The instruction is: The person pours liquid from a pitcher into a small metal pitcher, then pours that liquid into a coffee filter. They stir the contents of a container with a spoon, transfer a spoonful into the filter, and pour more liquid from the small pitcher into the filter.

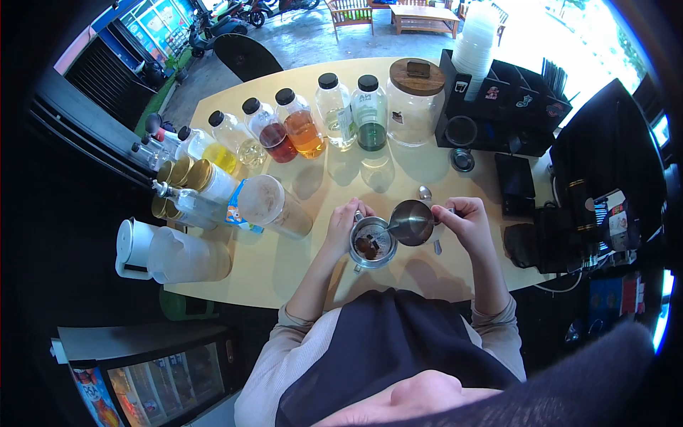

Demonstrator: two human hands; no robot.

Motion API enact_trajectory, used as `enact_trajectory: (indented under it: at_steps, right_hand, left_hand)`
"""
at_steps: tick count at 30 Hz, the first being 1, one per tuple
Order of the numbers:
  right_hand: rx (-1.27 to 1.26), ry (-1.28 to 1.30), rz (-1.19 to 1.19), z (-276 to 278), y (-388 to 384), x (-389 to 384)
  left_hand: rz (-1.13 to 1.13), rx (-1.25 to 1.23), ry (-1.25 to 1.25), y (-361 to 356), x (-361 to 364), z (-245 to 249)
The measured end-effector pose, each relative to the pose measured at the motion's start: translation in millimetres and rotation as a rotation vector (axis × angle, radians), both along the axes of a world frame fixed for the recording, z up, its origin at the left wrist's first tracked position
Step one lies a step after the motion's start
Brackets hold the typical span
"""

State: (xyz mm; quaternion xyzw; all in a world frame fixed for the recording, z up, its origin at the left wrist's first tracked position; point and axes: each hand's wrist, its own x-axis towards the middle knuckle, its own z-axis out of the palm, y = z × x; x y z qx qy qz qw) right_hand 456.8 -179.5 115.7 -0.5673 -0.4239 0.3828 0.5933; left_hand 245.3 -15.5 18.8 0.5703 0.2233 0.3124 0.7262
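My left hand (pixel 344 224) is closed round the handle of a metal cup (pixel 371 264), which stands near the table's front edge. Inside the cup lie dark brown clumps of powder (pixel 368 248) and some liquid. On the right, my right hand (pixel 464 219) grips the handle of a small metal pitcher (pixel 414 224). The pitcher is tilted to the left, its lip over the cup's rim, and a thin clear stream appears to run from it. A metal spoon (pixel 425 193) lies on the table behind the pitcher, which hides part of it.
Capped bottles, several with coloured liquids (pixel 306 135), line the table's back. A wooden-lidded jar (pixel 414 107) and a black organizer (pixel 498 107) with stacked cups stand back right. At left are a powder container (pixel 284 213), gold-lidded tubs (pixel 213 181) and plastic jugs (pixel 188 256).
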Motion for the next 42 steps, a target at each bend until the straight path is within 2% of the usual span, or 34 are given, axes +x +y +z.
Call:
enact_trajectory:
  at_steps: [22,27,42]
  right_hand:
    - [0.024,0.049,0.042,21,19,-3]
    - [0.012,-0.041,0.056,15,25,2]
    - [0.024,-0.075,0.087,32,23,-6]
  left_hand:
    - [0.008,0.0,0.007,0,-1,1]
    - [0.01,0.009,0.035,-2,-1,6]
    - [0.018,0.093,0.02,0,0,2]
